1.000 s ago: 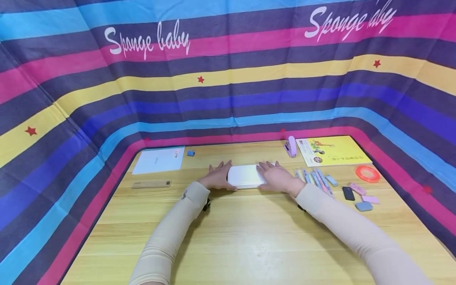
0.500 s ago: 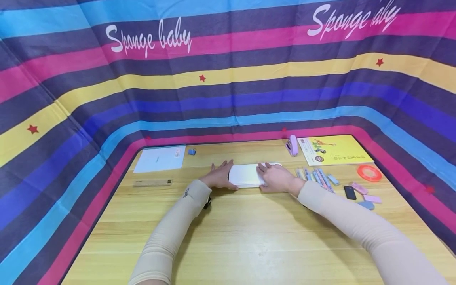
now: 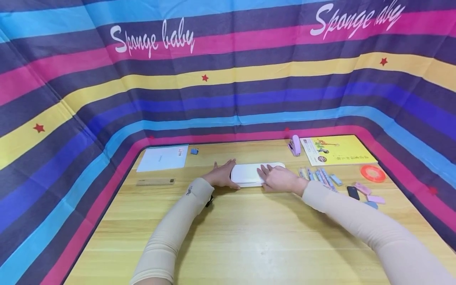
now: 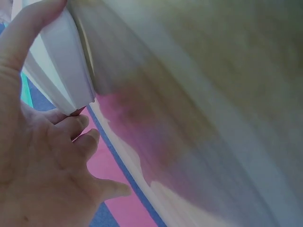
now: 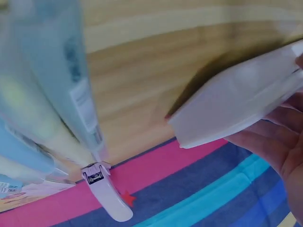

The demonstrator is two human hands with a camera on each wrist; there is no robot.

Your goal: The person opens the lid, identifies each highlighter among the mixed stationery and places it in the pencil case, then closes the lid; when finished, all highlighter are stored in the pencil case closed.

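Note:
A flat white pencil box [image 3: 246,173] with rounded corners lies lengthwise on the table, a seam showing along its near side. My left hand [image 3: 222,175] grips its left end; in the left wrist view the thumb [image 4: 31,28] lies across one side and fingertips reach the other. Over the right half, my right hand [image 3: 281,180] holds the box with its fingers on the lid and its thumb at the near side. In the right wrist view the box's far right end [image 5: 213,106] sticks out past the fingers. What is inside the box is hidden.
Pens [image 3: 318,176], a blue eraser [image 3: 336,179] and pink erasers [image 3: 362,188] lie right, with a black block [image 3: 353,192] and red tape roll [image 3: 373,173]. Behind are a purple stapler [image 3: 294,145] and yellow book [image 3: 338,150]. Left: ruler [image 3: 155,182], pale notebook [image 3: 163,158], blue sharpener [image 3: 194,151].
My right hand has shifted inward from the box's right end onto its lid, its fingers drawn closer together, uncovering the right corner. The left hand keeps its grip on the left end.

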